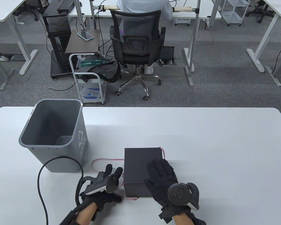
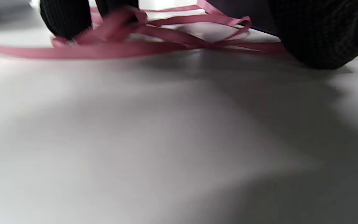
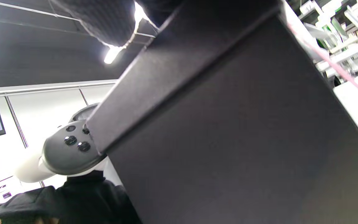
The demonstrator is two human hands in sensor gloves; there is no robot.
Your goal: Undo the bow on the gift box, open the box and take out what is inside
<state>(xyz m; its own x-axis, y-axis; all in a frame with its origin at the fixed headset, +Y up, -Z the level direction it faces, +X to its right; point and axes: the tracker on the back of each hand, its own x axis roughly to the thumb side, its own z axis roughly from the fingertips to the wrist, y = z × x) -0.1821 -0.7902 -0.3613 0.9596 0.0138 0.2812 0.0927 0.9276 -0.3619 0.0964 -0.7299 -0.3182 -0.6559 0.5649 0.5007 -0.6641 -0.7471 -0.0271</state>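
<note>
A black gift box (image 1: pixel 138 164) stands shut near the table's front edge. My right hand (image 1: pixel 161 174) lies flat on its lid with the fingers spread. In the right wrist view the box's side wall (image 3: pixel 228 140) fills the frame, with the lid's seam running across it and one fingertip (image 3: pixel 104 18) above. The pink ribbon (image 1: pixel 103 160) lies untied and loose on the table left of the box, and a loop shows behind the box's far right corner. My left hand (image 1: pixel 112 174) is just left of the box, fingers stretched toward the ribbon (image 2: pixel 172 43). Its fingertips (image 2: pixel 65 18) touch the table at the ribbon.
A grey waste bin (image 1: pixel 32 150) stands on the table at the back left. A black glove cable (image 1: pixel 41 178) loops from my left wrist toward the bin. Beyond the table a person sits on an office chair (image 1: pixel 137 44).
</note>
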